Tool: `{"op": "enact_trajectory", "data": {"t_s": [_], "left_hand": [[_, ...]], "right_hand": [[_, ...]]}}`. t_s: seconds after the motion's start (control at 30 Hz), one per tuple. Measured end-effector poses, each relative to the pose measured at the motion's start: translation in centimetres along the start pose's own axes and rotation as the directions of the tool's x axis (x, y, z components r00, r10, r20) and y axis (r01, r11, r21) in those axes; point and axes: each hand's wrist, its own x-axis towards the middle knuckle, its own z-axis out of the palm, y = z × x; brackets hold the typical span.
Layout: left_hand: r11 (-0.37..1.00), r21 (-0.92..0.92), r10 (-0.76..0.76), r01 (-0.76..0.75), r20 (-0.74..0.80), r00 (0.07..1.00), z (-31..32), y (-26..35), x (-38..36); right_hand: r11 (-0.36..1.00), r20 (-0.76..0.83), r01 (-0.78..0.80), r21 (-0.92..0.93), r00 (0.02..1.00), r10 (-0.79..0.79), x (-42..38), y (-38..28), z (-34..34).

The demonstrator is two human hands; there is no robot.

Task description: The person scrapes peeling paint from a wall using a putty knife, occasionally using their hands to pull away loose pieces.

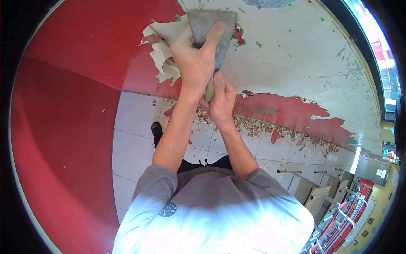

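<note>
A wide, flat metal paint scraper [228, 36] lies against the wall with its broad edge toward the top of the view. My left hand [192, 61] is closed on its blade, the thumb laid along the metal face. My right hand [222, 101] grips the pale handle, lower down and just right of my left wrist. Torn, curling paint flakes [160, 57] hang beside my left hand. A small red paint patch [239, 36] shows at the blade's right side. The fingers behind the blade are partly hidden.
Red paint [93, 38] covers the left wall; a pale scraped area [296, 55] extends right above a ragged red strip [279, 108]. Paint chips [270, 129] litter the white tiled floor [135, 114] along the wall base. Desks [315, 199] and metal-framed furniture [344, 220] stand at lower right.
</note>
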Motion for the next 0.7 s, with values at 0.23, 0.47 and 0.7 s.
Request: {"op": "enact_trajectory", "data": {"t_s": [0.23, 0.47, 0.7], "left_hand": [[0.999, 0.043, -0.026, 0.028, -0.042, 0.999, -0.8, -3.1, -1.5], [1.0, 0.006, 0.03, -0.03, 0.039, 0.999, -2.7, -1.4, -1.1], [0.317, 0.939, -0.648, 0.136, 0.11, 0.754, -20.9, -28.1, -13.4]], "right_hand": [[0.991, -0.021, -0.117, 0.066, 0.993, 0.119, -1.5, 1.7, -1.1], [1.0, 0.046, -0.015, -0.026, 0.999, 0.016, -1.1, 1.1, -1.2], [0.63, -0.088, -0.61, -0.481, 0.748, 0.657, -7.1, 20.6, -14.2]]}}
